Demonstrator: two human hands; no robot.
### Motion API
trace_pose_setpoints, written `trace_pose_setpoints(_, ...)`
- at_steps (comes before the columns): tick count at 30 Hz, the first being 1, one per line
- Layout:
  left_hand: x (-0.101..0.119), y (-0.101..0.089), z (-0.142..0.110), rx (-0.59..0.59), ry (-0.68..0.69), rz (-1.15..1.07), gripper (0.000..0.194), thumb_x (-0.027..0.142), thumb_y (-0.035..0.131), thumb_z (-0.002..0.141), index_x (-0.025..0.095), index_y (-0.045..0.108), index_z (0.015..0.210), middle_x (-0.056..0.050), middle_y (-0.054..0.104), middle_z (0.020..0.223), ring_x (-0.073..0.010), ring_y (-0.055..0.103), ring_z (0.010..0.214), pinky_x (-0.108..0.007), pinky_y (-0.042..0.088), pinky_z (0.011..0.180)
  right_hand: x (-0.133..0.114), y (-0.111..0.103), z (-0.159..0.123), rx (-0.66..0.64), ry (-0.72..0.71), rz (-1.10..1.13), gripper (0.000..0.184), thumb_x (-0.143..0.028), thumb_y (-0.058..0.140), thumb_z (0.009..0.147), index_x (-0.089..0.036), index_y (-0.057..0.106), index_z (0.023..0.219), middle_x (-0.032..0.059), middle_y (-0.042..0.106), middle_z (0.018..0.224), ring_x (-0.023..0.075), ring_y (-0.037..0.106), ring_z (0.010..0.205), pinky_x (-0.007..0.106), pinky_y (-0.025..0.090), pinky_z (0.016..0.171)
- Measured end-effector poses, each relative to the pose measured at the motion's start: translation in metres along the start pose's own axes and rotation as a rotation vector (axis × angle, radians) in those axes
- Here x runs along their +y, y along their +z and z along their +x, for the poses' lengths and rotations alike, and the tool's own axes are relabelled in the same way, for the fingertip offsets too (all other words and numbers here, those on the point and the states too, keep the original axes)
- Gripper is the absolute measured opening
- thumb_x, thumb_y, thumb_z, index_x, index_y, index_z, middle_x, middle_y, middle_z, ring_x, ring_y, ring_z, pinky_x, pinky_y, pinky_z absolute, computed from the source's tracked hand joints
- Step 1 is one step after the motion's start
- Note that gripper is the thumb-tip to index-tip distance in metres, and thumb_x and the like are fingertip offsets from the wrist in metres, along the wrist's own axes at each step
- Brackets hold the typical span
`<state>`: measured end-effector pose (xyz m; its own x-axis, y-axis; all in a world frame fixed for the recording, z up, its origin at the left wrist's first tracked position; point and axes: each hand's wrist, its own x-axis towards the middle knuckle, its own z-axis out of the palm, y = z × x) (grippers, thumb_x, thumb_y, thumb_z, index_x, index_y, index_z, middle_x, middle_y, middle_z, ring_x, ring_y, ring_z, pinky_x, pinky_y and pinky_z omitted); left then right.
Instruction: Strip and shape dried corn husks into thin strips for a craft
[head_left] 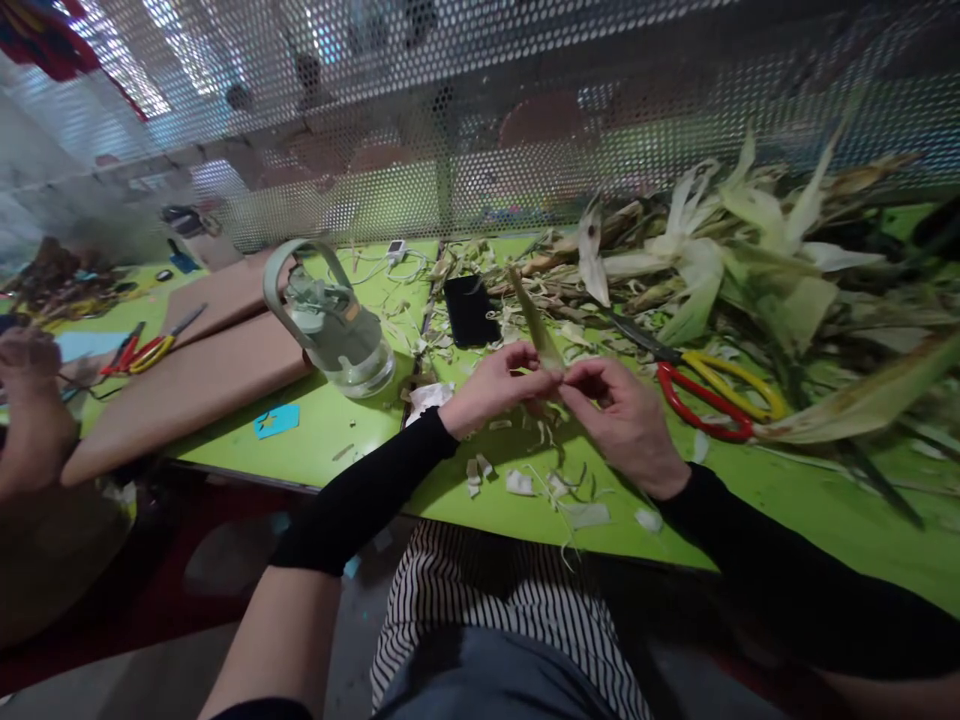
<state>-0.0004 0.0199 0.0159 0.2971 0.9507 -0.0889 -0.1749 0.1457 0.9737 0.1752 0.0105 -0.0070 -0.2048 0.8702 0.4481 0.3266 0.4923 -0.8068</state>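
Note:
Between my two hands, over the green table [480,508], a narrow strip of corn husk [535,318] stands up, tilted a little to the left. My left hand [504,385] pinches its lower end with thumb and fingertips. Touching the same end, my right hand [616,415] has thumb and forefinger pressed together at the husk's base. Scissors with red and yellow handles [705,390] lie just right of my right hand. Small husk scraps [519,483] are scattered below my hands. A black phone [470,310] lies behind my left hand.
A large heap of corn husks [697,250] covers the back right. At the left stand a clear bottle with a green lid [349,340] and brown paper [202,385] bearing another pair of scissors [154,350]. A co-worker's hand [30,370] is at the far left. Perforated metal panels [390,120] rise behind.

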Motion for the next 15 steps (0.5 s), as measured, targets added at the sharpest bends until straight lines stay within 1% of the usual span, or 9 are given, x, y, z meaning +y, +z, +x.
trace_pose_setpoints(2,0.0001,-0.0009,0.0004,-0.027,0.02,0.043,0.028,0.021,0.079,0.074,0.014,0.055,0.087,0.004,0.06,0.078,-0.0042,0.058,0.062,-0.021,0.047,0.061,0.0004,0.0011,0.0001,0.037,0.043,0.022,0.015,-0.037,0.07,0.088,-0.025,0.062,0.091,0.0014,0.068,0.08,0.0176,0.064,0.066,0.034,0.055,0.062)
trace_pose_setpoints(5,-0.0005,-0.0025,0.0029,-0.002,0.025,0.053,0.024,0.01,0.072,0.076,0.015,0.052,0.089,0.005,0.059,0.077,-0.004,0.056,0.06,-0.022,0.047,0.063,0.0009,0.0013,0.0025,0.029,0.091,0.076,0.016,-0.038,0.07,0.087,-0.024,0.065,0.091,0.0017,0.069,0.079,0.017,0.064,0.065,0.032,0.056,0.06)
trace_pose_setpoints(7,-0.0015,-0.0026,0.0042,0.04,0.04,0.02,0.029,0.004,0.068,0.077,0.017,0.048,0.094,0.007,0.057,0.073,-0.0048,0.055,0.058,-0.023,0.047,0.064,0.0012,0.0003,0.0048,0.031,0.112,0.105,0.014,-0.037,0.071,0.087,-0.024,0.068,0.091,0.0018,0.071,0.081,0.0171,0.066,0.067,0.033,0.058,0.063)
trace_pose_setpoints(10,-0.0032,-0.0014,0.0046,0.103,0.084,-0.06,0.037,0.002,0.065,0.078,0.021,0.04,0.099,0.009,0.057,0.072,-0.0064,0.056,0.06,-0.024,0.047,0.066,0.0012,-0.0028,0.008,0.015,0.144,0.13,0.011,-0.034,0.07,0.087,-0.025,0.072,0.092,0.0021,0.074,0.086,0.0183,0.069,0.072,0.036,0.062,0.07)
trace_pose_setpoints(12,-0.0036,-0.0008,0.0043,0.124,0.128,-0.075,0.032,0.003,0.065,0.079,0.021,0.041,0.093,0.008,0.057,0.073,-0.006,0.056,0.062,-0.024,0.047,0.069,-0.0001,-0.0052,0.0091,-0.034,0.163,0.141,0.011,-0.032,0.066,0.089,-0.025,0.073,0.094,0.0029,0.076,0.091,0.0189,0.071,0.077,0.037,0.062,0.073)
trace_pose_setpoints(15,-0.0023,-0.002,0.0031,0.076,0.147,0.0,0.014,0.003,0.058,0.083,0.016,0.051,0.08,0.005,0.059,0.074,-0.0049,0.055,0.066,-0.023,0.046,0.073,-0.0029,-0.0076,0.0083,-0.128,0.157,0.168,0.018,-0.027,0.063,0.09,-0.025,0.073,0.104,0.0049,0.077,0.102,0.02,0.073,0.087,0.037,0.063,0.079)
